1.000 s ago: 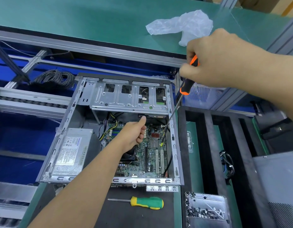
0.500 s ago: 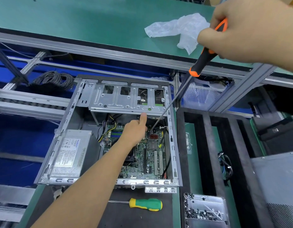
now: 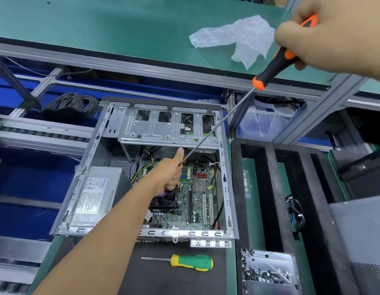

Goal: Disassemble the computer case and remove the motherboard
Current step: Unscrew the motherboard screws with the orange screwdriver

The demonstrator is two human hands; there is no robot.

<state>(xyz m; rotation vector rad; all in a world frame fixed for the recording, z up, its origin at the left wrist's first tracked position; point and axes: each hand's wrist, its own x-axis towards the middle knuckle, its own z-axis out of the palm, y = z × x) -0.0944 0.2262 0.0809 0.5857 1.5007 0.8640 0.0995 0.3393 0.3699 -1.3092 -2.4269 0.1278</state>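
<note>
The open grey computer case (image 3: pixel 224 173) lies flat on the bench. Inside it the green motherboard (image 3: pixel 198 199) is on the right, a silver power supply (image 3: pixel 95 194) on the left and a drive cage (image 3: pixel 155 130) at the far end. My right hand (image 3: pixel 334 37), raised at the upper right, grips the handle of a long orange-and-black screwdriver (image 3: pixel 272 69). Its shaft slants down into the case. My left hand (image 3: pixel 168 173) is inside the case over the board, fingers curled and thumb up, pinching the shaft's tip. A black CPU fan (image 3: pixel 163 202) sits just under that hand.
A green-and-yellow screwdriver (image 3: pixel 191 262) lies on the mat in front of the case. A clear tray of screws (image 3: pixel 270 271) is at the lower right, beside a black foam rack (image 3: pixel 270 188). A crumpled plastic bag (image 3: pixel 238 37) lies on the green shelf. Coiled cable (image 3: pixel 74 103) sits at the far left.
My right hand rose to the upper right, and the screwdriver's tip swung left from the board's right side to my left hand. The left hand moved slightly toward the drive cage.
</note>
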